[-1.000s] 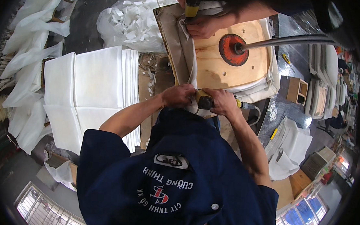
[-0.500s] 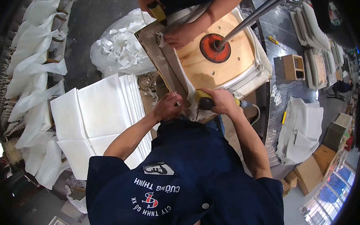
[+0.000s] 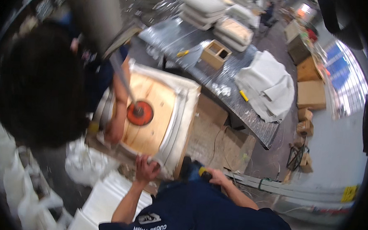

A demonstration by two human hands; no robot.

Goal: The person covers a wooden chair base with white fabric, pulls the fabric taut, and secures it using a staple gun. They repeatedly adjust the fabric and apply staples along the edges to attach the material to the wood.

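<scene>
Left hand [image 3: 146, 168] grips fabric edge [image 3: 165, 157]; right hand [image 3: 216, 176] clasps tool [image 3: 197, 170].

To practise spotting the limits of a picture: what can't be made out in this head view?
- Tool in the right hand: blur and the fingers hide its kind.
- Left hand: fingertips buried in the white cover.
- Wooden board: left edge behind a co-worker's arm.
- Small yellow items on the far table: too small.
</scene>
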